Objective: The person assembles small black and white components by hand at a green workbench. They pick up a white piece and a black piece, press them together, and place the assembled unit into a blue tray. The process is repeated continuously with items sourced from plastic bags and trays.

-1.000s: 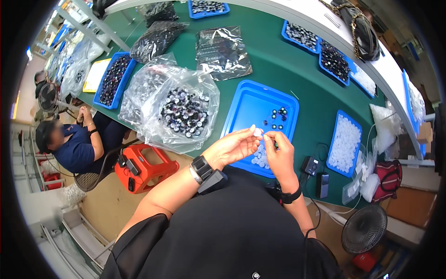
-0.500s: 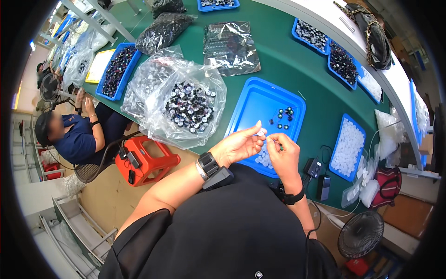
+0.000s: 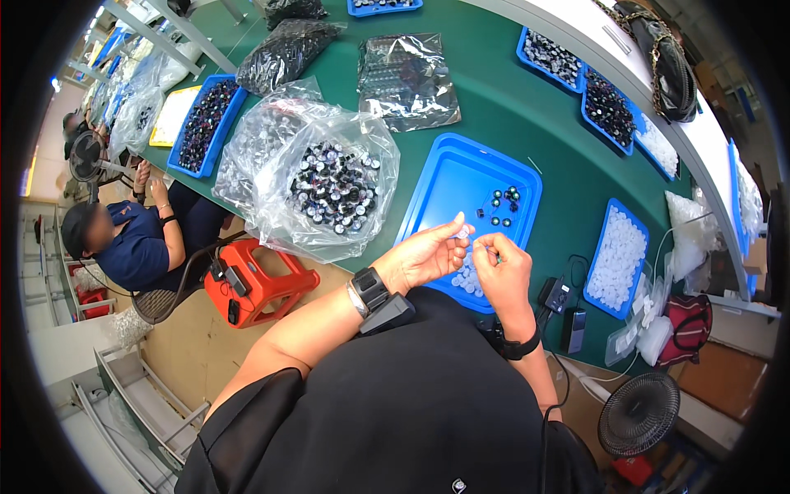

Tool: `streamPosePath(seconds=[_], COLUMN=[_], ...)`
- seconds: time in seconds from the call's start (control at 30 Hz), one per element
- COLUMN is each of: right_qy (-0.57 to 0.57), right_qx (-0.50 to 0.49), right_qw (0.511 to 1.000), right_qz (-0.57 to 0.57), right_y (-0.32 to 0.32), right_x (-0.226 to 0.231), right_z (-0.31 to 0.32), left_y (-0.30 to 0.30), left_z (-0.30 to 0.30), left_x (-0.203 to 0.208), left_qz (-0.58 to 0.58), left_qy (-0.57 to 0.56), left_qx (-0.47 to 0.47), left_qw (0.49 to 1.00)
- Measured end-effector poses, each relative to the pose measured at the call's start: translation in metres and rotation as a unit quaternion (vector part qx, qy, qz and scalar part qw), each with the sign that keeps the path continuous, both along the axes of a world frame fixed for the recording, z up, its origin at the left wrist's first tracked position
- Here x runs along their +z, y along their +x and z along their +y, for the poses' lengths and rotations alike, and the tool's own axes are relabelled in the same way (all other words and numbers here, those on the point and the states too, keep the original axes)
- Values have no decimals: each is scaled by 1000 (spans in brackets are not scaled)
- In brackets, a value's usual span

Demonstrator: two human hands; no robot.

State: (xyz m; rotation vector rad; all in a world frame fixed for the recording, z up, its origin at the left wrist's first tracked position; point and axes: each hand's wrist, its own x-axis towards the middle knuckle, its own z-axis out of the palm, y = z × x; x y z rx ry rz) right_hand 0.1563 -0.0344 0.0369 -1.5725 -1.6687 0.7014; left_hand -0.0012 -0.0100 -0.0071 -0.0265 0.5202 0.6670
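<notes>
Over the near part of a blue tray (image 3: 429, 183) both hands meet. My left hand (image 3: 424, 253) is closed, pinching a small whitish, translucent piece (image 3: 463, 232) between thumb and fingers. Close beside it, my right hand (image 3: 505, 272) has thumb and fingertips pressed together; whatever they hold is hidden or too small to name. Inside the tray, several small dark round pieces (image 3: 504, 206) sit at the right. Whitish round pieces (image 3: 467, 280) lie at the tray's near end, partly covered by my hands.
Left of the tray stands an open clear bag (image 3: 333, 188) of dark-and-clear parts. A blue tray of white pieces (image 3: 615, 259) is at right, near small black devices (image 3: 573, 329). A flat plastic packet (image 3: 409, 82) lies behind. A seated co-worker (image 3: 136, 247) and red stool (image 3: 259, 284) are at left.
My right hand's fingers have shifted slightly, and the dark green bit seen at them before no longer shows. My left hand still holds the whitish piece. The view has shifted very slightly.
</notes>
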Motion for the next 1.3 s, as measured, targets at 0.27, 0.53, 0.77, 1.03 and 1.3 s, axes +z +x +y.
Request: streamPosePath(seconds=[0.27,0.53,0.77,1.03,1.3], right_qy=[13,4,1,14,22], right_qx=[2,-5,-11,7,3], right_qw=[1000,1000,1000,1000,1000], right_qz=[12,-14,-28,-24,-21], right_y=[-2,0,0,-3,-3], right_x=[-2,-6,-8,-5,-6], right_z=[0,-1,-1,-1,0], left_y=[0,1,0,0,3], left_z=[-2,-4,-5,-6,-4], left_x=[-3,-7,-10,-15,-12], left_qz=[28,-44,-44,-50,-35], left_qy=[19,-52,-53,-59,-71], left_qx=[2,23,27,35,33], left_qw=[999,997,997,996,996])
